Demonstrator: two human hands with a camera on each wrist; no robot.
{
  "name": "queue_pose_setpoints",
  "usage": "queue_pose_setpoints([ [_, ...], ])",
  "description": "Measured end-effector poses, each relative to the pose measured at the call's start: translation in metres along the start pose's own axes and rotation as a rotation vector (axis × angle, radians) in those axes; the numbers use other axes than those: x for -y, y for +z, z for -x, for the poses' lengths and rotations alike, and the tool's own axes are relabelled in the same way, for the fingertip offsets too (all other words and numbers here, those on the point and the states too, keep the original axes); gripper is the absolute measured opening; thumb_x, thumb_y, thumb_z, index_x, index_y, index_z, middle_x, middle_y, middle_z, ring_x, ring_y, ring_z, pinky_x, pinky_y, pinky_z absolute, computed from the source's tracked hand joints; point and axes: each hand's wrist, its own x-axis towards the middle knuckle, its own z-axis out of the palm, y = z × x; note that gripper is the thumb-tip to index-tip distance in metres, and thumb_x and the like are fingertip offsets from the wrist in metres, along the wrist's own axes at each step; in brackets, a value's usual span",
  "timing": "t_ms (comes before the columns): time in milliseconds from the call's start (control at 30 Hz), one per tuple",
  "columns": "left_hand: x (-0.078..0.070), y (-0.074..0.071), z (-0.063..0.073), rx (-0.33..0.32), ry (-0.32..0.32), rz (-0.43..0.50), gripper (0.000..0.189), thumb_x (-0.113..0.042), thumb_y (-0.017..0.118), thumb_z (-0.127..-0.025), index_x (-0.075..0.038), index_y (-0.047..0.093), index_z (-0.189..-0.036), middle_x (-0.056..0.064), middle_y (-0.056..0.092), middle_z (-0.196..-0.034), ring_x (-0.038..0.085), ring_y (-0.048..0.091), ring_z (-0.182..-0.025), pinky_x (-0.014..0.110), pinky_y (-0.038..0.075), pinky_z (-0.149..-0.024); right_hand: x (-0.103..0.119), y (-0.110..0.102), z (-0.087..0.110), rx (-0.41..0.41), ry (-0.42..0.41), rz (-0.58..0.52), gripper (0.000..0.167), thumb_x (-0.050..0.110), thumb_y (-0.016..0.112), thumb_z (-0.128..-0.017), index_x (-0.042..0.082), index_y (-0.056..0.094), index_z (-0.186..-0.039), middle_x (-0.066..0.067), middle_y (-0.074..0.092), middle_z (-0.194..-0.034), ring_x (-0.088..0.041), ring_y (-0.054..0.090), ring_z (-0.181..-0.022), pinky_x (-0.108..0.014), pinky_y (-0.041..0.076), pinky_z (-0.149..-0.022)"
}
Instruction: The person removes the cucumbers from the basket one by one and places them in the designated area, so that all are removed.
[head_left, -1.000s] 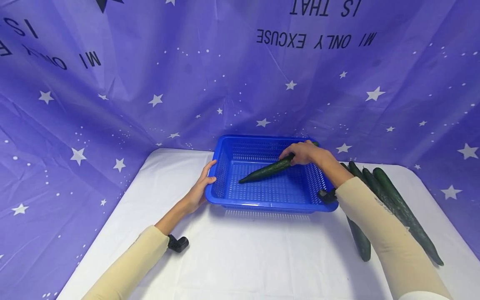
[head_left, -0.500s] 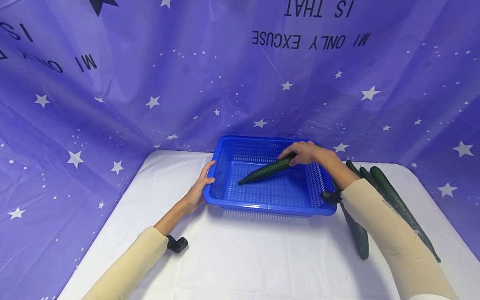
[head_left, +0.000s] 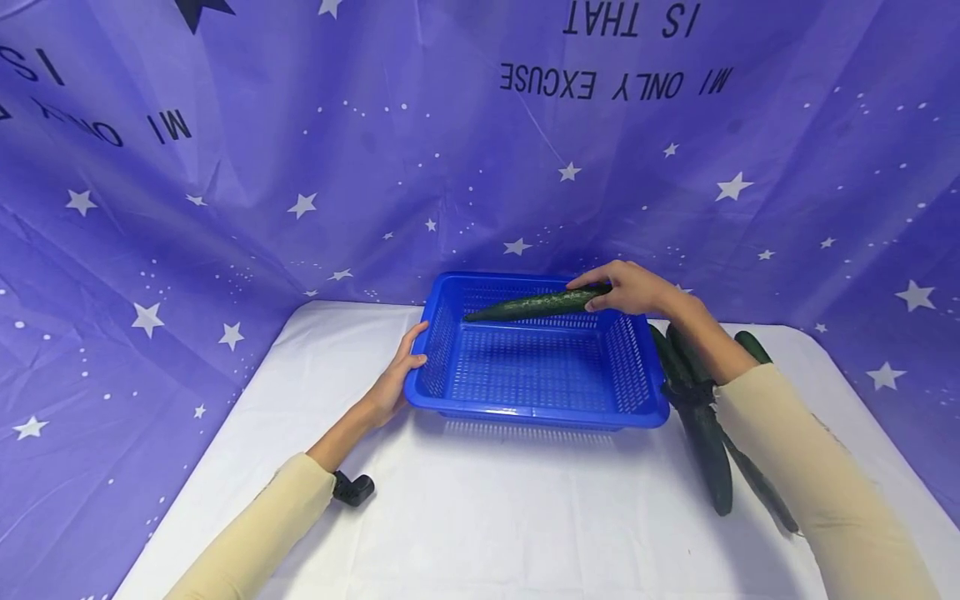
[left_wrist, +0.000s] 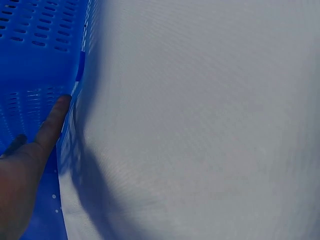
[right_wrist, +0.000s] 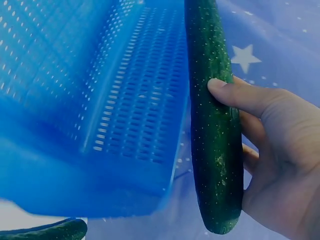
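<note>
Between the thumb and fingers of my right hand [head_left: 633,287] is a dark green cucumber [head_left: 528,307], gripped near its right end. It lies almost level across the back part of a blue plastic basket [head_left: 536,412], its left end over the basket's inside. In the right wrist view the cucumber [right_wrist: 215,135] appears beside the perforated wall, with my thumb pressed on its upper face. My left hand [head_left: 390,383] rests against the basket's left end, thumb and fingers extended at the rim. The left wrist view shows one finger [left_wrist: 52,122] stretched along the blue side.
Several more cucumbers [head_left: 708,454] lie on the white-covered table [head_left: 517,517] right of the basket, partly hidden by my right forearm. A purple cloth [head_left: 360,167] with stars hangs close behind the basket. Black wrist cameras [head_left: 354,489] stick out from both wrists.
My right hand has moved up and back, carrying the cucumber from a slant across the basket to nearly parallel with its back wall. The left hand stays at the basket's left end.
</note>
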Motion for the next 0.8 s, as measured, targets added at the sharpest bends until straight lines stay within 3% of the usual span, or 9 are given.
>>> queue_pose_setpoints([
  [67,0.001,0.000,0.000,0.000,-0.001,-0.004,0.069,-0.020,0.036,-0.099,-0.027,0.004,-0.160,0.021,0.011,-0.160,0.049,0.048,-0.118,0.041,0.049,-0.090,0.000,-0.003,0.007,-0.040,0.004,-0.036,0.043,0.010,0.069,-0.094,0.012,0.063,-0.136,-0.016,0.057,-0.138,-0.025,0.055,-0.072,-0.046,0.046,-0.078],
  [100,0.001,-0.001,0.000,-0.001,-0.002,-0.003,0.069,-0.020,0.036,-0.099,-0.027,0.004,-0.160,0.021,0.011,-0.160,0.050,0.047,-0.119,0.042,0.049,-0.090,0.000,-0.005,0.011,-0.060,0.006,-0.049,0.043,0.010,0.069,-0.094,0.012,0.063,-0.136,-0.015,0.057,-0.138,-0.029,0.060,-0.089,-0.049,0.046,-0.085],
  [167,0.001,-0.001,0.000,-0.002,-0.001,-0.002,0.069,-0.020,0.036,-0.099,-0.027,0.005,-0.160,0.021,0.011,-0.160,0.051,0.046,-0.119,0.042,0.049,-0.090,-0.001,-0.008,0.020,-0.095,0.008,-0.070,0.042,0.011,0.069,-0.094,0.012,0.063,-0.136,-0.015,0.056,-0.140,-0.035,0.052,-0.123,-0.055,0.041,-0.096],
  [200,0.002,-0.001,0.000,-0.002,-0.001,-0.002,0.069,-0.020,0.036,-0.099,-0.028,0.005,-0.160,0.021,0.010,-0.160,0.052,0.046,-0.120,0.042,0.049,-0.090,-0.002,-0.010,0.024,-0.111,0.014,-0.080,0.042,0.011,0.068,-0.094,0.011,0.063,-0.136,-0.015,0.056,-0.140,-0.036,0.045,-0.131,-0.056,0.041,-0.097],
  [233,0.002,-0.001,0.000,-0.001,-0.001,0.000,0.069,-0.020,0.036,-0.099,-0.028,0.005,-0.160,0.021,0.011,-0.160,0.052,0.045,-0.120,0.042,0.049,-0.090,-0.003,-0.012,0.029,-0.130,0.027,-0.085,0.042,0.011,0.068,-0.095,0.012,0.063,-0.136,-0.015,0.056,-0.140,-0.037,0.052,-0.121,-0.055,0.043,-0.092],
  [367,0.001,-0.001,0.000,-0.007,-0.002,0.007,0.068,-0.020,0.037,-0.099,-0.029,0.006,-0.159,0.021,0.012,-0.159,0.052,0.045,-0.120,0.041,0.050,-0.089,-0.009,-0.018,0.052,-0.194,0.088,-0.089,0.042,0.017,0.068,-0.095,0.013,0.062,-0.137,-0.015,0.054,-0.141,-0.035,0.053,-0.111,-0.049,0.041,-0.077],
  [533,0.000,0.000,0.000,-0.007,-0.009,0.009,0.068,-0.020,0.037,-0.099,-0.030,0.007,-0.159,0.019,0.011,-0.159,0.052,0.045,-0.121,0.041,0.050,-0.088,-0.020,-0.024,0.086,-0.266,0.166,-0.135,0.046,0.022,0.068,-0.096,0.011,0.059,-0.140,-0.019,0.051,-0.144,-0.038,0.044,-0.130,-0.054,0.040,-0.090],
  [800,-0.002,0.002,0.001,-0.008,-0.015,0.012,0.068,-0.020,0.036,-0.099,-0.031,0.006,-0.159,0.020,0.012,-0.159,0.054,0.044,-0.121,0.041,0.051,-0.087,-0.044,-0.023,0.143,-0.392,0.313,-0.153,0.054,0.029,0.066,-0.097,0.006,0.053,-0.144,-0.025,0.047,-0.143,-0.044,0.042,-0.125,-0.059,0.038,-0.088],
])
